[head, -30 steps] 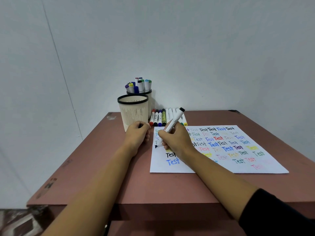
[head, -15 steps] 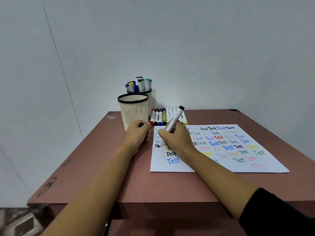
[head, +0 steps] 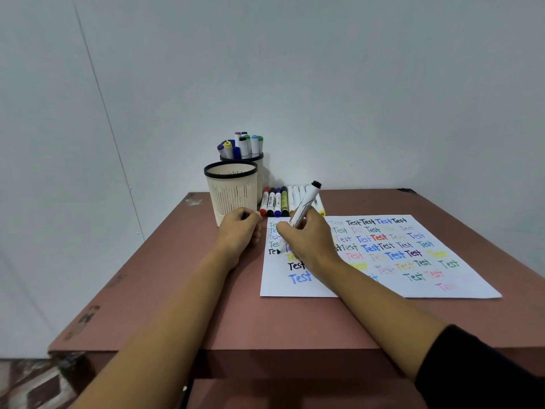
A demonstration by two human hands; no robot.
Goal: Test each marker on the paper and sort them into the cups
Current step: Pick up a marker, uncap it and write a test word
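My right hand (head: 306, 240) grips a white marker with a black end (head: 306, 202), its tip down on the left part of the white paper (head: 295, 287), beside a fresh black "Te". The paper is covered with "Test" written in many colours. My left hand (head: 240, 228) rests curled on the table left of the paper, pinching a small dark thing, probably the marker's cap. An empty cream cup with a black rim (head: 231, 187) stands just behind that hand. A second cup (head: 261, 169) behind it holds several markers (head: 241, 144).
A row of several markers (head: 277, 202) lies on the brown table (head: 182, 290) between the cups and the paper's far edge. A grey wall rises right behind the table. The table's front edge (head: 224, 351) is near me.
The marker tip has moved a little rightwards along the line as my right hand writes black letters. My left hand and the cups have stayed put.
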